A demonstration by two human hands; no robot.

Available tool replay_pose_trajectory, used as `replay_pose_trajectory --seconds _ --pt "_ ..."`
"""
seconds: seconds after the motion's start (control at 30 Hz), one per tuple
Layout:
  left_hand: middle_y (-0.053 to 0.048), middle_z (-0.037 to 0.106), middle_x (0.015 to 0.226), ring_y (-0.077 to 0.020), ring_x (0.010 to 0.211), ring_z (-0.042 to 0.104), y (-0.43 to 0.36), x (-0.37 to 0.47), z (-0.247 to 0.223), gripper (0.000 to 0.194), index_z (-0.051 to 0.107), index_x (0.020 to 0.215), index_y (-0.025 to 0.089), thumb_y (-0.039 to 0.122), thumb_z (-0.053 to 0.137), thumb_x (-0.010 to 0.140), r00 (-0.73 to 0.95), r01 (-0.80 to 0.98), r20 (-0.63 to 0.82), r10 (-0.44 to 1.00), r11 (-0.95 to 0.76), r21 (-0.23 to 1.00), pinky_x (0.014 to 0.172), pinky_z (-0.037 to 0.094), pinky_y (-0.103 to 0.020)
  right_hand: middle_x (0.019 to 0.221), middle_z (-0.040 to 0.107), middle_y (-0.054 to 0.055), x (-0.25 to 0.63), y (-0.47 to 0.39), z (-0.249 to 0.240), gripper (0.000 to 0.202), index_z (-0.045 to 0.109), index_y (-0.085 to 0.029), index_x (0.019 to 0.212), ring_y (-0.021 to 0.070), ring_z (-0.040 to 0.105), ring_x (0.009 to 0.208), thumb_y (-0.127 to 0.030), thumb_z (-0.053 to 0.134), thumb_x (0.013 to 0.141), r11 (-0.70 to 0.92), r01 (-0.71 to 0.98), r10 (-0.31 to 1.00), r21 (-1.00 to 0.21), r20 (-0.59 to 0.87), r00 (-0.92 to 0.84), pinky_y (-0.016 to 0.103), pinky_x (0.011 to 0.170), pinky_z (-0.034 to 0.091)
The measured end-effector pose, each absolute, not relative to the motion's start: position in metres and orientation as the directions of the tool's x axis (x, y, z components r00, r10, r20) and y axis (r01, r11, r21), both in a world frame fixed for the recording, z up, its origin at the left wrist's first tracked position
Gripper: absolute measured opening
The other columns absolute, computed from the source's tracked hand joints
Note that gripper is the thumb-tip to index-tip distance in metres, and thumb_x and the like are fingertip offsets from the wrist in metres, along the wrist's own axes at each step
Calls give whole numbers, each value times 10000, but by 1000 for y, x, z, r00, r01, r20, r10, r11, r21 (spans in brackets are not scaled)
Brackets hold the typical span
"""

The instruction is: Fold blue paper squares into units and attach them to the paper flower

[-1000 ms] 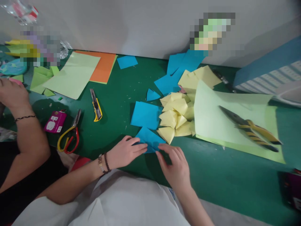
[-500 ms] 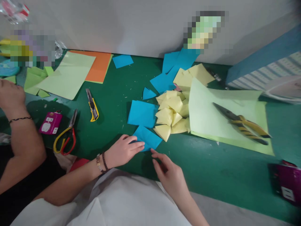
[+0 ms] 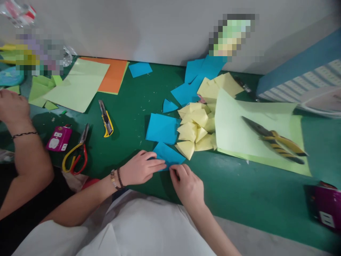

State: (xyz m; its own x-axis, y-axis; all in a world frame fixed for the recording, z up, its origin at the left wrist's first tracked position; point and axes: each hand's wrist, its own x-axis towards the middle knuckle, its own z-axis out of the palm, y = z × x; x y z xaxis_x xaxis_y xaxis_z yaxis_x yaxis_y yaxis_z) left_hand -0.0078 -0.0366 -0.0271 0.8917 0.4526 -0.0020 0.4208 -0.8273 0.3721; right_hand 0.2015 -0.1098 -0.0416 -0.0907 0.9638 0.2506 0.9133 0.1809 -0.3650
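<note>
A blue paper sheet (image 3: 172,154) lies on the green table near its front edge. My left hand (image 3: 142,166) rests on the sheet's left side, its fingers stretched out and pressing it down. My right hand (image 3: 188,183) has thumb and fingertips closed together at the sheet's lower corner, pinching the edge. Just beyond is a stack of blue paper squares (image 3: 163,128). To the right of that stack sits a pile of folded yellow paper pieces (image 3: 195,124).
Yellow-handled pliers (image 3: 274,139) lie on light green sheets (image 3: 237,124) at right. Left of my hands are a utility knife (image 3: 106,121), scissors (image 3: 78,153) and a purple box (image 3: 60,138). Another person's hand (image 3: 14,106) rests at far left. A blue box (image 3: 301,71) stands back right.
My right hand has closed its fingers from a looser pose onto the lower corner of the blue sheet. My left hand stays on the sheet.
</note>
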Motion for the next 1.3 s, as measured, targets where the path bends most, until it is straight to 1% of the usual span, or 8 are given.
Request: replay_pose_trajectory --seconds 0.13,0.37,0.57,0.7,0.83,1.0,1.17,1.3 --pt "-20 565 1383 -209 1184 463 -37 -7 -27 531 435 1430 264 149 476 914 888 436 -24 458 -826 357 886 393 -352 601 557 -15 198 -111 -46 265 605 -197 743 100 484 494 -222 462 965 230 915 954 -330 263 -145 263 485 294" --pt "-25 595 1351 -213 1172 473 -36 -6 -27 507 411 1450 268 167 426 953 879 440 -2 478 -808 391 887 385 -351 620 576 -7 180 -113 -47 258 584 -189 747 109 492 522 -182 446 964 328 883 930 -337 279 -239 268 525 324" --pt "-26 610 1331 -202 1170 472 -37 -6 -30 486 439 1437 280 174 416 963 871 455 -10 491 -801 390 889 396 -349 594 577 -9 166 -118 -50 291 596 -196 713 104 514 502 -180 445 961 385 812 917 -438 283 -282 266 501 342" --pt "-16 627 1309 -190 1149 485 -37 -5 -32 436 468 1412 298 202 407 991 860 472 1 511 -796 379 872 392 -336 714 686 -5 170 -127 -42 195 651 -216 820 91 639 604 -220 502 947 439 717 898 -542 293 -328 208 558 466" --pt "-3 648 1282 -190 1115 500 -37 -4 -33 379 501 1380 290 256 410 1014 849 464 57 525 -793 394 863 380 -340 995 755 61 183 -135 -33 109 644 -217 890 144 725 794 -230 540 921 294 656 956 -696 209 -206 217 613 557" --pt "-12 638 1298 -203 1110 496 -38 -3 -33 383 497 1385 264 297 436 1007 843 455 74 533 -778 433 857 378 -352 1089 744 86 189 -136 -30 145 646 -225 834 120 673 549 -268 534 915 121 600 988 -791 37 -150 215 449 504" --pt "-13 640 1293 -204 1112 496 -39 -3 -31 355 538 1344 260 317 443 1007 843 459 77 533 -786 414 838 373 -353 1100 741 90 187 -135 -30 152 663 -219 816 132 682 557 -265 542 897 80 578 992 -812 7 -127 227 489 529" --pt "10 648 1277 -193 1103 492 -39 -3 -31 285 625 1234 286 318 460 1004 846 455 84 527 -796 400 824 365 -344 1072 750 79 198 -135 -27 179 680 -216 792 128 643 508 -317 564 884 -58 580 997 -813 -75 -5 240 458 509"
